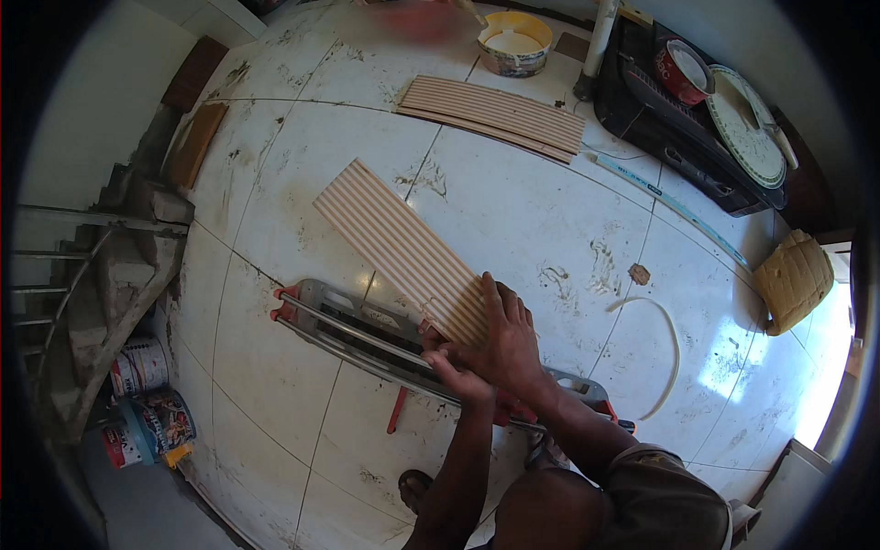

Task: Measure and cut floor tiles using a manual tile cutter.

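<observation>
Ribbed board [403,247] lies ahead and left of my grip, long axis slanting from far left to my hands at its near end. Right hand [509,344] nearer its right edge, fingers holding that corner. Left hand [466,380] at the near-left corner; can't tell if it's closed. Near end overlaps the railed cutter [367,336] in view.
</observation>
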`<state>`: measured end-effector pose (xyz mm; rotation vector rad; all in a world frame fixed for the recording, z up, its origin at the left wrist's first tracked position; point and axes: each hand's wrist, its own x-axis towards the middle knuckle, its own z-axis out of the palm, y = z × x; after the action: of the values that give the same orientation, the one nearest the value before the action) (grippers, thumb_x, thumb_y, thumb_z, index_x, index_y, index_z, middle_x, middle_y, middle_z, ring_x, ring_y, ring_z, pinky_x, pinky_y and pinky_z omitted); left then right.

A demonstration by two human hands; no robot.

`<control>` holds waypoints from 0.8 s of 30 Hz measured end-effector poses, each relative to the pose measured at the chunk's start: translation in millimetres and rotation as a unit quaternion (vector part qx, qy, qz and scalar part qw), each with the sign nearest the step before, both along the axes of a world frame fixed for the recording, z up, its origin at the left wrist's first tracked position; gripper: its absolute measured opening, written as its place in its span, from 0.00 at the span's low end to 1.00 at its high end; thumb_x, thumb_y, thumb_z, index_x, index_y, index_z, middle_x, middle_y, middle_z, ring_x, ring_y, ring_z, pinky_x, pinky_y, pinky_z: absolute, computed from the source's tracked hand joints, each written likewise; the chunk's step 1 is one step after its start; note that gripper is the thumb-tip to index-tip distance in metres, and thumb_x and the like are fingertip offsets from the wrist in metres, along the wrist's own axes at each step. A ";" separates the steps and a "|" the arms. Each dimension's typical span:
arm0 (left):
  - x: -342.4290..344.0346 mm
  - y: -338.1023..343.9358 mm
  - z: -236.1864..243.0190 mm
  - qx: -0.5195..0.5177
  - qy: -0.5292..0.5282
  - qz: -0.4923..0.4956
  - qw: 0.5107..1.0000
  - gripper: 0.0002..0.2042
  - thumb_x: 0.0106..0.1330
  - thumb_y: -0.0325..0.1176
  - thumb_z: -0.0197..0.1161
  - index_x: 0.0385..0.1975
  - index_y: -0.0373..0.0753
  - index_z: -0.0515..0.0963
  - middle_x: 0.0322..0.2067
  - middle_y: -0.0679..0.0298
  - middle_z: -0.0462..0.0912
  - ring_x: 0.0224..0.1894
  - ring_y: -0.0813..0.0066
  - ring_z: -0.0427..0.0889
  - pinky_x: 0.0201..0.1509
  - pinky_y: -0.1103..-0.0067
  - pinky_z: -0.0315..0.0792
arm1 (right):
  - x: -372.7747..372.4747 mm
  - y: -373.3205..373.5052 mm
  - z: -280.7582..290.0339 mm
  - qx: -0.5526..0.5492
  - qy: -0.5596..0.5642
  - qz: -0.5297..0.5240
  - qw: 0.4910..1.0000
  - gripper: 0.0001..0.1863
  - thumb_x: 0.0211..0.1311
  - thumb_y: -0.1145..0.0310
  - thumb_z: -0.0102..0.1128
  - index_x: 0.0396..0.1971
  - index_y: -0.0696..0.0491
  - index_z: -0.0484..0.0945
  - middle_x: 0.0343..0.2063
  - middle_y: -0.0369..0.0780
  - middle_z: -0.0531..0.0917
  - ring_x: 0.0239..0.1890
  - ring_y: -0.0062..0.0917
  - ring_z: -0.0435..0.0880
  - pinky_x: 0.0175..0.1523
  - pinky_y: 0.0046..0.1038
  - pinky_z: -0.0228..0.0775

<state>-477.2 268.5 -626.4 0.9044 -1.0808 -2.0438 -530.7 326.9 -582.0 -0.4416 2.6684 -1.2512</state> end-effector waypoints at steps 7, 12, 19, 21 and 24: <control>-1.4 0.1 -1.6 -0.004 0.075 -0.068 0.995 0.34 0.76 0.65 0.40 0.62 0.38 0.64 0.51 0.63 0.71 0.61 0.67 0.68 0.71 0.64 0.58 | -16.4 -0.5 -0.8 0.019 -0.006 -0.014 1.000 0.64 0.38 0.45 0.82 0.72 0.60 0.56 0.57 0.54 0.72 0.58 0.48 0.74 0.64 0.49 0.66; -18.0 -18.2 14.8 0.028 -0.056 -0.322 0.945 0.32 0.75 0.54 0.53 0.69 0.36 0.60 0.60 0.55 0.71 0.58 0.64 0.77 0.58 0.67 0.74 | -71.3 32.0 -23.1 0.018 -0.002 -0.008 1.000 0.56 0.36 0.53 0.82 0.68 0.59 0.66 0.55 0.53 0.77 0.55 0.49 0.79 0.60 0.45 0.73; 4.0 -68.8 16.4 -0.470 -0.192 -0.411 0.757 0.25 0.62 0.44 0.72 0.55 0.35 0.77 0.47 0.52 0.85 0.47 0.59 0.87 0.50 0.69 0.79 | -220.8 71.9 -48.9 0.140 0.180 0.011 0.974 0.58 0.36 0.50 0.82 0.71 0.53 0.64 0.61 0.53 0.73 0.61 0.49 0.74 0.67 0.47 0.67; 18.5 -76.0 5.2 -0.495 -0.197 -0.414 0.738 0.24 0.61 0.45 0.73 0.52 0.36 0.79 0.44 0.53 0.86 0.44 0.59 0.88 0.47 0.69 0.80 | -267.3 69.4 -56.3 0.157 0.203 0.009 0.966 0.58 0.36 0.48 0.82 0.71 0.53 0.64 0.62 0.53 0.73 0.63 0.49 0.73 0.69 0.48 0.65; 23.9 -80.8 -6.7 -0.646 -0.154 -0.426 0.615 0.22 0.59 0.46 0.74 0.45 0.38 0.81 0.36 0.58 0.87 0.36 0.60 0.88 0.40 0.69 0.79 | -318.9 65.7 -66.9 0.191 0.238 0.015 0.952 0.57 0.38 0.45 0.79 0.69 0.54 0.65 0.62 0.51 0.73 0.65 0.46 0.71 0.73 0.45 0.59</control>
<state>-453.3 187.7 -633.1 -0.1635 -2.9442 -0.9204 -849.6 392.7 -648.9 -0.8000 3.1820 -0.6452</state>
